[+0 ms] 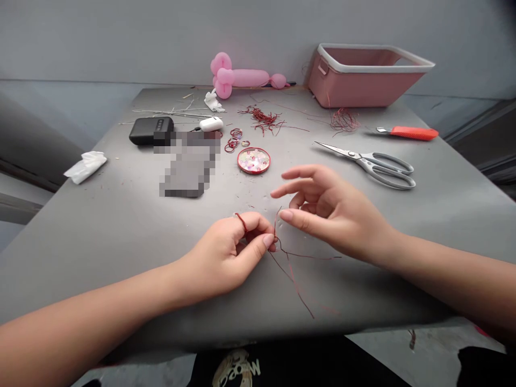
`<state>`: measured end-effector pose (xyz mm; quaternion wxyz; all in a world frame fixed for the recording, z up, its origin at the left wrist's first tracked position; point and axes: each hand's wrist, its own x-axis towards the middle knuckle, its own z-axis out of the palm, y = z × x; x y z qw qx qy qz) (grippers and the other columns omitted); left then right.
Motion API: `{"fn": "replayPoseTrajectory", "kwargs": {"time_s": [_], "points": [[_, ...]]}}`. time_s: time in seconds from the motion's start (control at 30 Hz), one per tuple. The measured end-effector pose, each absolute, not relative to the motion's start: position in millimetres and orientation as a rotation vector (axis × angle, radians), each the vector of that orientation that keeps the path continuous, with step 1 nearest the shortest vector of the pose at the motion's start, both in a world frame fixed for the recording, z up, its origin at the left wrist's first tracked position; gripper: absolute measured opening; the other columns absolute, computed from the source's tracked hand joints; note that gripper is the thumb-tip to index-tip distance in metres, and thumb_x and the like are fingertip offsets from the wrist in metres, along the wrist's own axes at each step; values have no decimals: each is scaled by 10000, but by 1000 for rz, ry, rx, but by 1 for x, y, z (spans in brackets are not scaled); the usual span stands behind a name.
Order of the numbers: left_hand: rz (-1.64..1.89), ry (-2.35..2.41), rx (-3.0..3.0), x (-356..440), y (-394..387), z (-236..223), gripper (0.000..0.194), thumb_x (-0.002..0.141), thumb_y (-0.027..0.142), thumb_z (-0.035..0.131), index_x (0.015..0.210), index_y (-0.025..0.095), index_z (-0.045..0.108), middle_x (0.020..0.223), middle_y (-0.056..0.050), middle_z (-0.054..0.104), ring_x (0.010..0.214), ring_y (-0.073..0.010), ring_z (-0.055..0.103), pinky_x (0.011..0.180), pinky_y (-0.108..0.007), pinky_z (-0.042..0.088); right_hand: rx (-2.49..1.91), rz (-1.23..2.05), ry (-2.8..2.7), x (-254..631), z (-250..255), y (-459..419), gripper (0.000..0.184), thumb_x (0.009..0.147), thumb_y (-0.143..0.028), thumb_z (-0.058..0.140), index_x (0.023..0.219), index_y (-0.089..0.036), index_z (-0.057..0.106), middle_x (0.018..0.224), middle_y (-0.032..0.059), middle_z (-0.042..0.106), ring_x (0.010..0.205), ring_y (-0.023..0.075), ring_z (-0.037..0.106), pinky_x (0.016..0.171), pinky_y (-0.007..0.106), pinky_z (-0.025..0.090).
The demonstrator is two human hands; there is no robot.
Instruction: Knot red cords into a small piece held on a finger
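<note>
My left hand [237, 250] pinches dark red thread [296, 287] between thumb and index finger. Several loose ends of it fan out to the right and toward the table's front edge, and one short end stands up. A red thread ring [242, 221] circles a finger of that hand. Just to the right, my right hand [328, 207] hovers with its fingers apart, its thumb close to the upright thread end; I see nothing held in it. Beyond the hands lies a small round red-rimmed dish [253, 160] of pale beads.
Scissors [368, 161] and an orange-handled cutter [413, 133] lie at the right. Behind stand a pink bin [355, 86] and a pink balloon figure [245, 78]. Thread scraps [264, 117], a white case [211, 124], a black box [151, 130] and crumpled tissue [86, 165] lie farther left.
</note>
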<state>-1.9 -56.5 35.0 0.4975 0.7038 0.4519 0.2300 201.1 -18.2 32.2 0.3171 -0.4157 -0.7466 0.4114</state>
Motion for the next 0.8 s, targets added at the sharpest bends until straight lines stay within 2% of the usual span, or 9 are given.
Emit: {"fn": "replayPoseTrajectory", "kwargs": {"time_s": [0.07,0.13,0.23,0.4,0.5,0.63,0.8], "points": [[614,1081,1698,-2,-56,35,172,917,275,453,834,165,556,781,-26,610,711,-127,545,611,-228,428,-1221,1390,-1897,200,37,-18,315,823,-460,646,956,-175,668,918,62,703,719,140,610,620,264,499],[627,1066,1717,-1,-56,34,176,915,271,457,827,161,562,768,-27,603,709,-128,545,605,-226,427,-1248,1573,-1886,201,41,-17,327,812,-486,656,851,-163,694,826,54,704,745,153,616,647,265,482],[600,1053,1728,-1,-57,32,187,907,268,472,807,151,580,695,-4,557,611,-100,478,547,-213,393,-1231,1692,-1828,201,42,-17,271,772,-442,714,828,-178,709,830,35,715,779,156,626,688,268,471],[570,1034,1624,1,-58,29,199,879,267,515,749,139,594,606,30,459,523,-70,378,468,-191,327,-1245,1762,-1784,199,40,-17,231,737,-393,738,815,-180,691,792,21,709,726,141,628,655,264,482],[538,1051,1602,1,-59,29,216,882,286,517,764,136,617,619,17,499,546,-78,401,490,-198,341,-1194,1665,-1846,198,40,-18,180,759,-360,696,780,-182,679,750,26,701,683,145,625,602,265,488],[558,1100,1551,1,-58,29,221,878,312,528,803,136,638,690,-13,584,619,-101,487,556,-214,401,-1087,1289,-2002,198,39,-23,67,771,-240,640,729,-193,659,700,6,686,614,124,588,534,249,467],[629,1146,1507,1,-56,31,198,863,294,548,828,134,659,740,-27,645,661,-108,536,598,-213,449,-834,874,-2129,201,39,-30,95,813,-156,615,722,-186,616,693,4,675,607,103,581,548,239,484]]}}
